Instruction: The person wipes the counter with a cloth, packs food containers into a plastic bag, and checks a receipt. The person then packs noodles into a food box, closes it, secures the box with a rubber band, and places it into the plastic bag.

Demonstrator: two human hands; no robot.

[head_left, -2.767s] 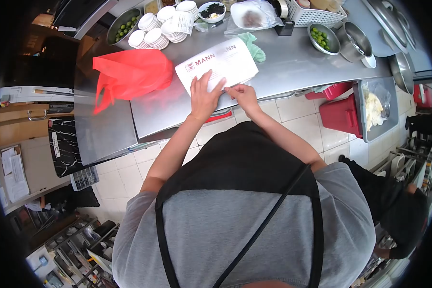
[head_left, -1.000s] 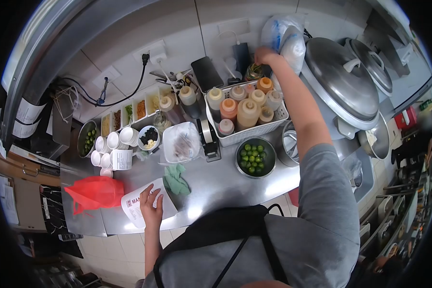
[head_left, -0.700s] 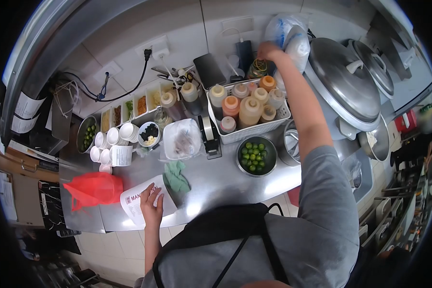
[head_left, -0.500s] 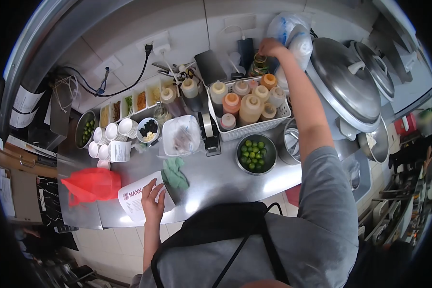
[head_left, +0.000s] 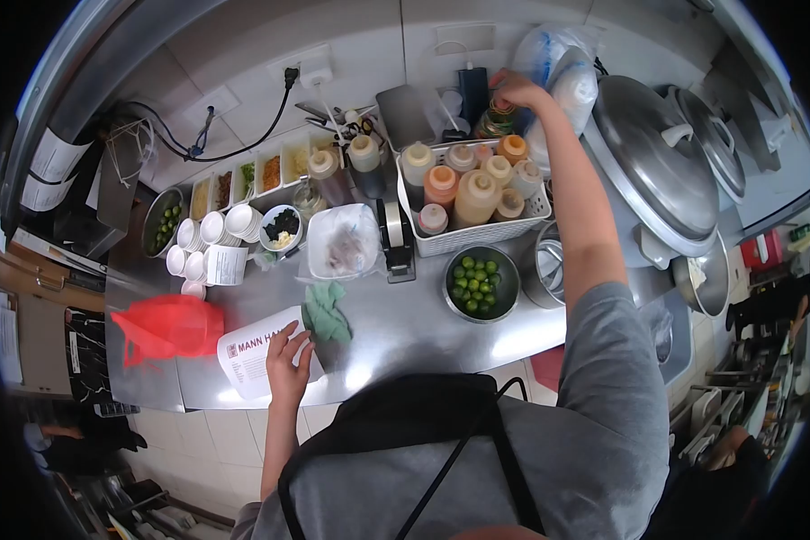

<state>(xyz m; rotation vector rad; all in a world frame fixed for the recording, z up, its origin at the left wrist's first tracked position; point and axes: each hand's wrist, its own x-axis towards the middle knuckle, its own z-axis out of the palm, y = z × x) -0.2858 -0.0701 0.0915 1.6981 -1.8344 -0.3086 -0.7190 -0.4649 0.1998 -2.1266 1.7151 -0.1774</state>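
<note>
My left hand (head_left: 288, 360) rests with its fingers apart on a white printed paper (head_left: 248, 355) near the counter's front edge. A red plastic bag (head_left: 173, 328) lies left of the paper, and a green cloth (head_left: 327, 311) touches its right side. At the back, my right hand (head_left: 516, 90) is at the mouth of a glass jar (head_left: 495, 122), its fingers bent together; what they pinch is too small to make out. Squeeze bottles (head_left: 474, 198) stand in a white basket (head_left: 488, 236) just in front of the jar.
A steel bowl of green limes (head_left: 476, 283), a tape dispenser (head_left: 396, 243) and a plastic-covered tub (head_left: 343, 241) are on the counter (head_left: 405, 333). Stacked cups (head_left: 214, 228) stand left, a large lidded pot (head_left: 652, 157) right. Parts of other people show at both lower sides.
Since the oldest frame, my right hand has left the paper and reached to the jar at the back. My left hand has stayed on the paper. The view has shifted toward the wall.
</note>
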